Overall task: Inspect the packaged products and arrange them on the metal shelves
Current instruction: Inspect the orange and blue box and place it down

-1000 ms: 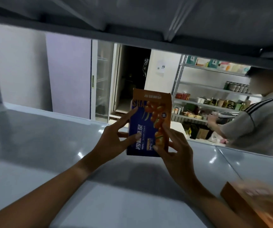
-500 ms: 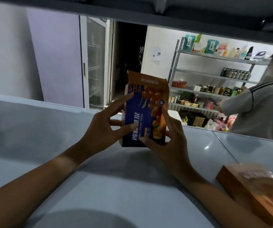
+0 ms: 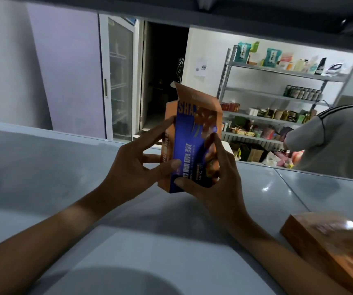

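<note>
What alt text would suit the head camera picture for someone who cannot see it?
Two hands, left hand and right hand, hold an upright blue-and-orange carton, top flap open, over a grey metal shelf. Another orange box lies at right.

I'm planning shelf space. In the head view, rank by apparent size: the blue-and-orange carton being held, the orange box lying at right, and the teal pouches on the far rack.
1. blue-and-orange carton and orange box: alike, box cropped
2. teal pouches: smallest, but farthest away

Dim foreground, bright far room; soft glare spots on the metal shelf [image 3: 299,188] (edges bowed, lower-right corner blurred).
</note>
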